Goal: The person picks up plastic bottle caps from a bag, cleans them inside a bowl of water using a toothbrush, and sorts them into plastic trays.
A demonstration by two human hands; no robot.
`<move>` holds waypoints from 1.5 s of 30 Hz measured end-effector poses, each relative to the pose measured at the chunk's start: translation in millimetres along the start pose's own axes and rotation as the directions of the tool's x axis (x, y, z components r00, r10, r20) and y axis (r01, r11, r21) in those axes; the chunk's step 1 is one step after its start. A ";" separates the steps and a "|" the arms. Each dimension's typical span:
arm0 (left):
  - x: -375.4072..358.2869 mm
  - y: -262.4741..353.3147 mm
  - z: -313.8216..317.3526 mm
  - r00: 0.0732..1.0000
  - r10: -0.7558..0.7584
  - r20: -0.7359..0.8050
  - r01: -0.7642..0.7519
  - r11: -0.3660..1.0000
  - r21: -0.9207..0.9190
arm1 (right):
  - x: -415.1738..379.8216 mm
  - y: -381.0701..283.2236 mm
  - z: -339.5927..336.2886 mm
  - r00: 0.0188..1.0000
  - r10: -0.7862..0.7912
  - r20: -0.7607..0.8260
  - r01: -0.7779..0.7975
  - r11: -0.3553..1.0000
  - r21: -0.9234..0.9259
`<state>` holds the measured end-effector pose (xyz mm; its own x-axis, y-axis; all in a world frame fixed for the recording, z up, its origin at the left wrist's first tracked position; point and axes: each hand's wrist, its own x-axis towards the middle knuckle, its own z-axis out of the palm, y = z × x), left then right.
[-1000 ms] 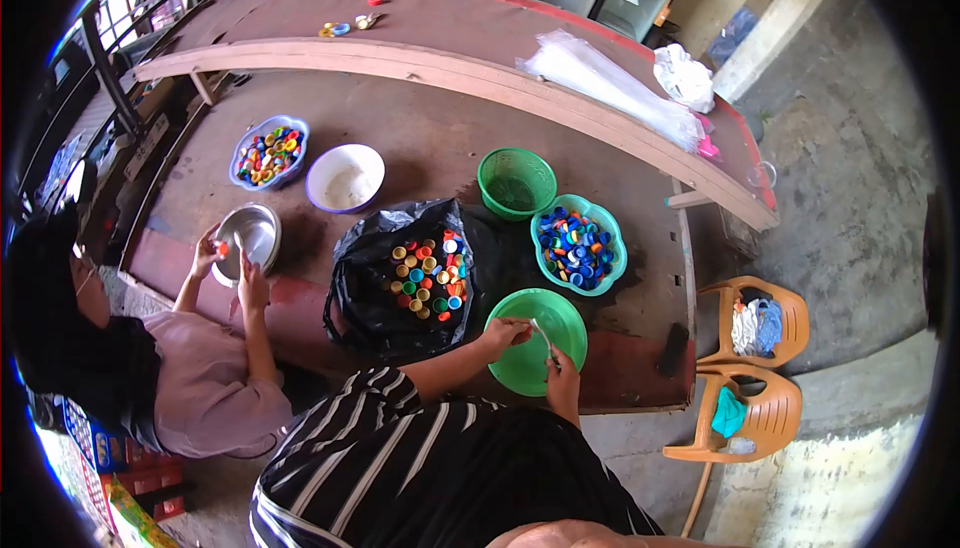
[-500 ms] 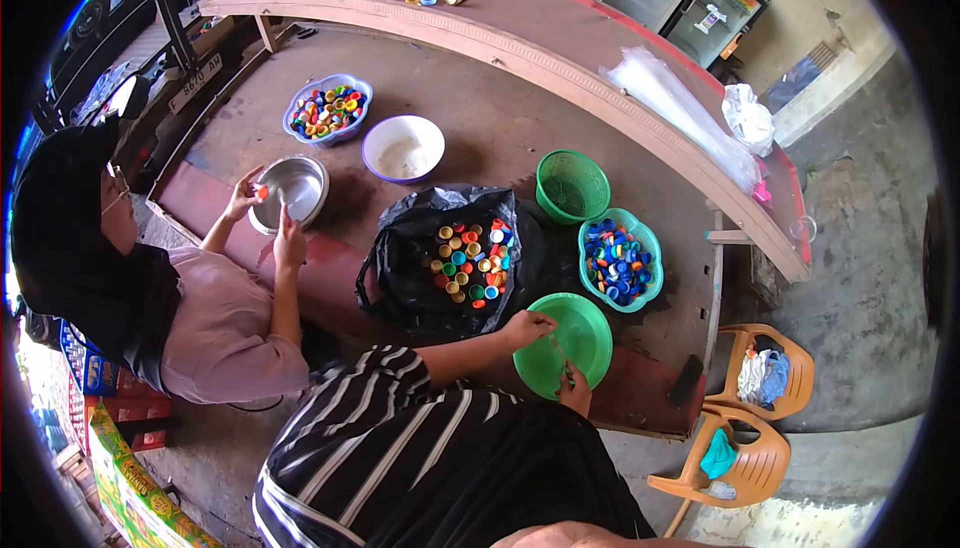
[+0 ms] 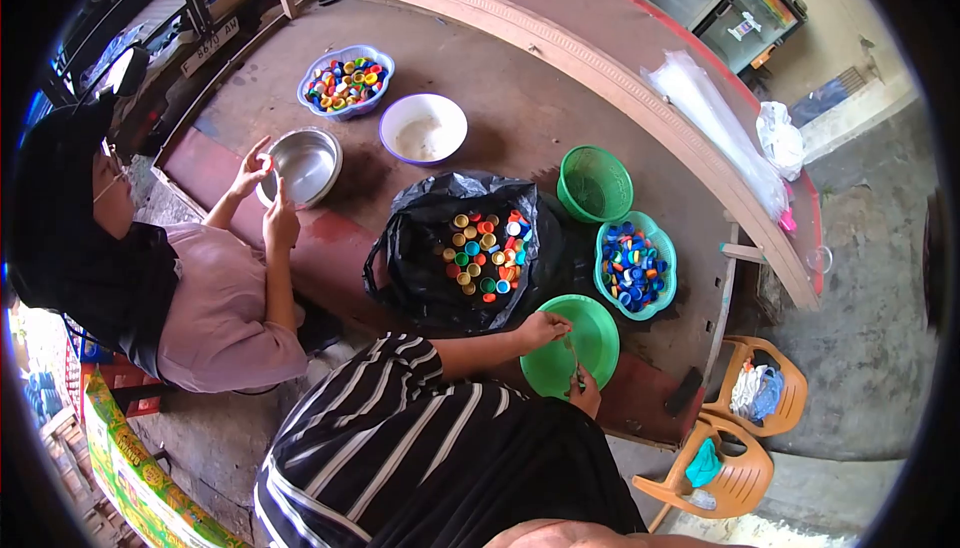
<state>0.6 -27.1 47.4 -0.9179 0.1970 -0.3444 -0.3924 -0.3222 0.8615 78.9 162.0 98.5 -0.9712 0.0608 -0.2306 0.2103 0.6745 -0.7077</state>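
Note:
My left hand (image 3: 543, 332) is over the left side of a green basin (image 3: 602, 338), fingers pinched on a small reddish piece, apparently a bottle cap (image 3: 567, 329). Closed round a thin blade-like tool (image 3: 572, 356), my right hand (image 3: 585, 392) is at the basin's near rim; the tool's tip points up toward the cap. Left of the basin lies an open black plastic bag (image 3: 408, 283) holding several coloured bottle caps (image 3: 480, 253). A light-green scalloped basket (image 3: 667, 298) of mostly blue caps stands to the right, beside a green mesh basket (image 3: 595, 185).
At the left, a co-worker (image 3: 215, 298) holds a red cap and a thin tool beside a metal bowl (image 3: 333, 170). Farther back are a white bowl (image 3: 425, 128) and a lavender basket (image 3: 375, 103) of caps. A raised wooden ledge (image 3: 560, 58) and orange chairs (image 3: 780, 398) border the table.
The view has shifted slightly, so the table's things appear a little to the right. My hands stay over the basin, and the reddish piece now shows at my left fingertips.

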 end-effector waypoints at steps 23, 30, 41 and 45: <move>10.5 -38.4 3.9 0.989 0.142 0.048 -0.150 0.935 0.321 | -5.8 -5.2 1.1 0.995 -0.081 -0.064 0.081 0.997 0.009; 2.0 -34.6 -0.1 0.973 0.228 0.020 -0.211 0.859 0.466 | 7.9 -22.0 -4.7 1.000 -0.009 -0.006 0.005 0.870 -0.492; -3.2 -18.9 8.5 1.000 -0.008 -0.004 0.007 0.998 -0.055 | -9.0 -10.4 2.8 0.995 -0.097 -0.017 0.095 0.992 -0.083; 1.4 -38.6 10.8 1.000 -0.004 0.004 0.005 0.995 -0.104 | -8.1 -15.6 2.3 0.987 -0.129 -0.097 0.113 0.981 -0.157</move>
<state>15.1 -4.4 17.7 -0.9160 0.2025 -0.3464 -0.4007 -0.4154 0.8166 83.8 149.4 109.9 -0.9964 0.0444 -0.0717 0.0792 0.7841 -0.6156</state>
